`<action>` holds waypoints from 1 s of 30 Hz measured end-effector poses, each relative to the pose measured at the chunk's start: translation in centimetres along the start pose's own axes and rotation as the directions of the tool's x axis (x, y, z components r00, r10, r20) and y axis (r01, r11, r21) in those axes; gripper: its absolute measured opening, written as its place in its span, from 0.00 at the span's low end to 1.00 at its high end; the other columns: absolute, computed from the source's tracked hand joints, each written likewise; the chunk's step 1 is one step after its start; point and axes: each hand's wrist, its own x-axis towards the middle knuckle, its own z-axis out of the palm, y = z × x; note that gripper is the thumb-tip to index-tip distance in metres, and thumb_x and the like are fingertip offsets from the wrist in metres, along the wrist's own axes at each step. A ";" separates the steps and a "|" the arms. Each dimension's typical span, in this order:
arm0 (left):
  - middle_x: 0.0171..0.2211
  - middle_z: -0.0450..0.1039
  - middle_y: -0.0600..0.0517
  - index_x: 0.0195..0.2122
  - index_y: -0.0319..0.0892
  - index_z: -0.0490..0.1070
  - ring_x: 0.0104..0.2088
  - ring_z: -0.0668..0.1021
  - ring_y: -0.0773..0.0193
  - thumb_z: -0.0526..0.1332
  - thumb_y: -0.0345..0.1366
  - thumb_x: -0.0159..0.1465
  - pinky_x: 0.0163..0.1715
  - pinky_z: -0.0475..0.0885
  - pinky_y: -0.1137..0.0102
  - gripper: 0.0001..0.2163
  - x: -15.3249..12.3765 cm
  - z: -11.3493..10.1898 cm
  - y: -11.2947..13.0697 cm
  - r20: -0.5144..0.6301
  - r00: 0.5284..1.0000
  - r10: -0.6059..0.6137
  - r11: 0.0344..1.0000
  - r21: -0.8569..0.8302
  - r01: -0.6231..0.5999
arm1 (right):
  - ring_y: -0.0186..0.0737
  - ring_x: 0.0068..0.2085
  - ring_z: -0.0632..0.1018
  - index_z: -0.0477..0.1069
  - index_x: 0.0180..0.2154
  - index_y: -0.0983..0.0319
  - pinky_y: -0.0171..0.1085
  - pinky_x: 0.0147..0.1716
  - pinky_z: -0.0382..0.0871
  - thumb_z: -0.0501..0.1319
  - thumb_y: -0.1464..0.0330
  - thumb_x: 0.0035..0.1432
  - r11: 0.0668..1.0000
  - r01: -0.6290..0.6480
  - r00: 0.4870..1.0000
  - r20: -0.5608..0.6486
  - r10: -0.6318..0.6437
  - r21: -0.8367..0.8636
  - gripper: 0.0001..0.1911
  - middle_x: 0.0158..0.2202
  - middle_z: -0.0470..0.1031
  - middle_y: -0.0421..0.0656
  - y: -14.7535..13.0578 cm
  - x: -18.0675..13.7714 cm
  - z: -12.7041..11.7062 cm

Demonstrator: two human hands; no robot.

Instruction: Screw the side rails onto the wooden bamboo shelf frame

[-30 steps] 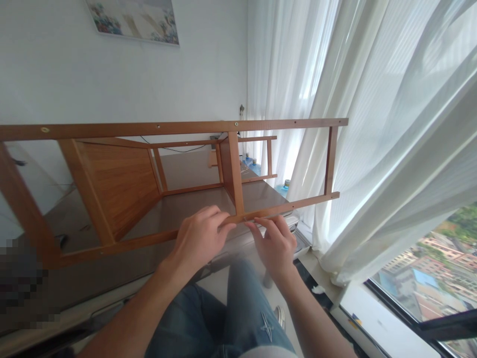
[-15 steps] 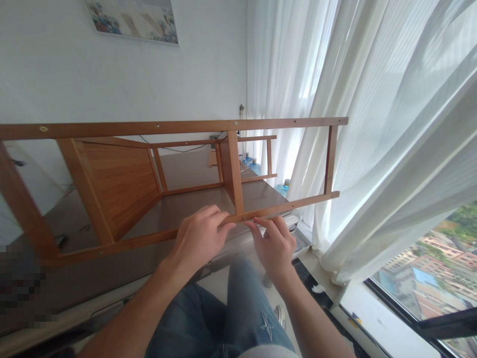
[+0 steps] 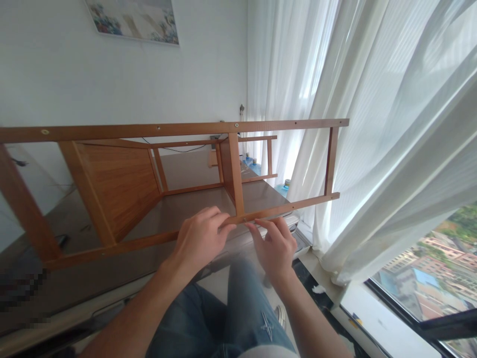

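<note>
A wooden shelf rack (image 3: 238, 174) lies on its side, with its rails running left to right across the view. My left hand (image 3: 201, 231) is closed around the near rail, just left of the upright crosspiece. Close to its right, my right hand (image 3: 276, 243) pinches thumb and forefinger together against the underside of the same rail. Whatever thin piece sits between those fingertips is too small to make out. A small metal screw head shows in the rail between the two hands. More screw heads dot the far rail.
The rack rests on a dark, glossy tabletop (image 3: 261, 196). Blue-tinted water bottles (image 3: 285, 187) stand behind it by the white curtains (image 3: 350, 139). A window lies at the right. A framed picture (image 3: 137, 20) hangs on the wall.
Both hands stay at the same spot on the near rail, with the right fingers barely shifted. The rack appears very slightly lower in view.
</note>
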 end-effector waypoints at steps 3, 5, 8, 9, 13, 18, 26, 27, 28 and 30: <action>0.35 0.75 0.54 0.39 0.46 0.78 0.37 0.78 0.60 0.62 0.42 0.70 0.30 0.63 0.67 0.08 -0.1 0.0 -0.1 0.000 1.000 0.008 1.000 -0.011 -0.008 | 0.30 0.25 0.74 0.80 0.37 0.59 0.32 0.27 0.66 0.70 0.61 0.64 1.000 -0.007 1.000 0.022 0.007 -0.002 0.08 0.30 0.75 0.39 0.0 0.1 -0.2; 0.35 0.75 0.54 0.40 0.47 0.78 0.37 0.78 0.60 0.62 0.42 0.70 0.30 0.63 0.67 0.08 -0.1 -0.1 -0.1 0.002 1.000 0.013 1.000 -0.018 -0.013 | 0.29 0.24 0.72 0.81 0.37 0.59 0.32 0.26 0.66 0.69 0.60 0.64 1.000 -0.009 0.998 0.064 0.009 0.002 0.09 0.31 0.74 0.39 0.1 0.3 -0.4; 0.35 0.76 0.53 0.40 0.47 0.78 0.37 0.78 0.60 0.62 0.43 0.70 0.30 0.63 0.67 0.08 -0.1 -0.2 -0.1 0.002 1.000 0.017 1.000 -0.011 -0.017 | 0.28 0.25 0.73 0.81 0.40 0.59 0.31 0.25 0.67 0.68 0.62 0.66 0.998 0.046 0.986 0.159 -0.052 0.041 0.08 0.36 0.77 0.42 0.5 0.7 -1.0; 0.35 0.76 0.53 0.40 0.47 0.78 0.37 0.78 0.59 0.62 0.43 0.70 0.30 0.63 0.67 0.08 -0.1 -0.2 -0.1 0.003 1.000 0.017 1.000 -0.008 -0.017 | 0.28 0.26 0.75 0.81 0.41 0.59 0.31 0.26 0.68 0.67 0.63 0.67 0.995 0.082 0.978 0.188 -0.092 0.060 0.07 0.39 0.78 0.43 0.7 0.9 -1.2; 0.34 0.75 0.53 0.39 0.47 0.78 0.36 0.78 0.60 0.62 0.43 0.70 0.30 0.61 0.66 0.08 -0.2 -0.2 0.1 0.029 1.000 0.009 1.000 0.002 -0.009 | 0.31 0.32 0.81 0.80 0.45 0.59 0.31 0.30 0.72 0.63 0.71 0.70 0.967 0.216 0.931 0.268 -0.246 0.135 0.07 0.43 0.80 0.45 1.5 1.6 -1.8; 0.34 0.75 0.53 0.37 0.47 0.77 0.36 0.77 0.60 0.61 0.43 0.70 0.30 0.61 0.66 0.09 -0.5 -0.1 0.1 0.050 0.999 0.002 1.000 -0.009 -0.002 | 0.35 0.36 0.83 0.78 0.48 0.61 0.32 0.31 0.73 0.61 0.78 0.68 0.914 0.349 0.880 0.263 -0.396 0.208 0.12 0.41 0.82 0.45 2.3 1.9 -2.2; 0.35 0.76 0.52 0.38 0.47 0.78 0.37 0.77 0.61 0.61 0.43 0.70 0.32 0.63 0.68 0.09 -1.5 1.7 -0.6 0.079 0.997 -0.009 0.999 -0.047 0.013 | 0.35 0.32 0.82 0.78 0.48 0.60 0.32 0.30 0.74 0.64 0.77 0.65 0.932 0.188 0.952 0.177 -0.250 0.309 0.12 0.35 0.83 0.42 1.5 0.5 -4.1; 0.35 0.75 0.52 0.38 0.47 0.79 0.37 0.77 0.61 0.61 0.42 0.70 0.33 0.64 0.68 0.09 -1.9 2.3 -0.8 0.075 0.997 -0.005 0.998 -0.054 0.009 | 0.34 0.30 0.82 0.78 0.48 0.60 0.31 0.29 0.74 0.64 0.76 0.66 0.944 0.119 0.962 0.201 -0.187 0.308 0.11 0.33 0.83 0.42 1.6 -0.3 -4.4; 0.34 0.75 0.52 0.38 0.47 0.79 0.37 0.77 0.61 0.62 0.41 0.70 0.34 0.65 0.68 0.08 -2.3 3.0 -1.0 0.069 0.998 -0.001 0.998 -0.065 0.006 | 0.34 0.29 0.82 0.78 0.47 0.60 0.31 0.29 0.74 0.63 0.74 0.67 0.951 0.044 0.966 0.231 -0.119 0.306 0.10 0.32 0.83 0.41 1.7 -1.2 -4.6; 0.34 0.75 0.51 0.38 0.46 0.80 0.38 0.77 0.60 0.63 0.39 0.70 0.37 0.68 0.67 0.07 -3.2 4.5 -1.5 0.063 0.998 0.005 0.995 -0.098 0.001 | 0.35 0.30 0.83 0.78 0.47 0.59 0.31 0.31 0.77 0.61 0.72 0.69 0.950 -0.112 0.949 0.316 0.015 0.293 0.09 0.32 0.84 0.41 2.1 -3.1 -5.1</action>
